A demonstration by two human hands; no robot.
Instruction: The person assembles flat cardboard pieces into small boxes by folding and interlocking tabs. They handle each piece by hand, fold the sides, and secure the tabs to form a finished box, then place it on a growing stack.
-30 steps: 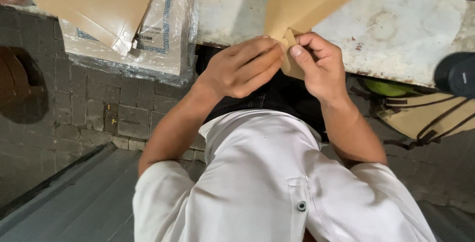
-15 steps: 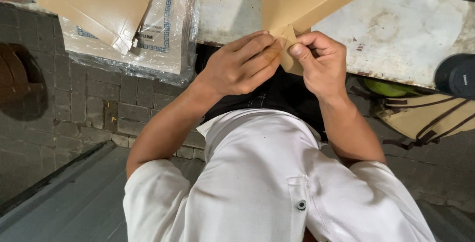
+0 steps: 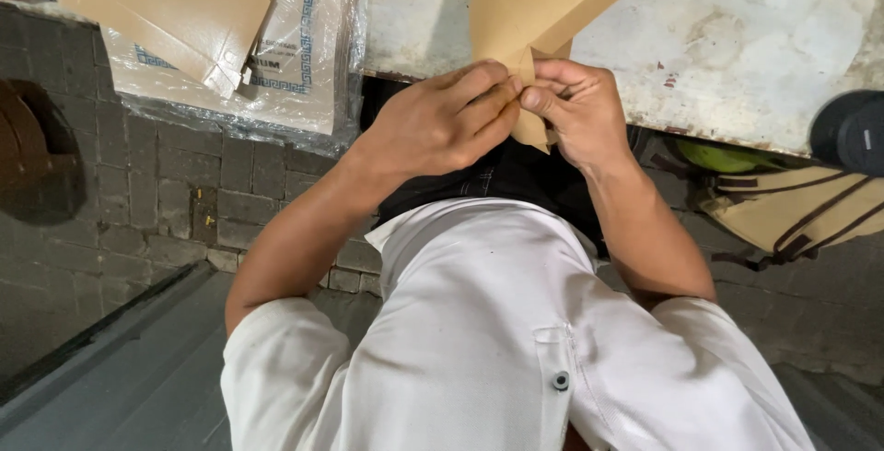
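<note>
My left hand point(image 3: 442, 124) and my right hand point(image 3: 575, 115) meet at the near corner of a brown cardboard sheet point(image 3: 543, 0). The sheet lies on a worn white table point(image 3: 764, 55) and overhangs its near edge. Fingertips of both hands pinch a small folded flap of the cardboard between them. My left fingers lie flat over the fold, and my right thumb and forefinger grip it from the other side. Below the hands are my white shirt point(image 3: 497, 340) and dark trousers.
A stack of flat brown cardboard pieces point(image 3: 166, 9) rests on a plastic-wrapped bundle point(image 3: 295, 82) at the upper left. A tan bag with dark straps point(image 3: 792, 211) and a green object point(image 3: 718, 156) lie under the table on the right. Grey paving bricks cover the ground.
Both hands have stayed at the cardboard corner. My left fingers have closed in over the fold to meet my right fingertips, and the flap is pressed tighter.
</note>
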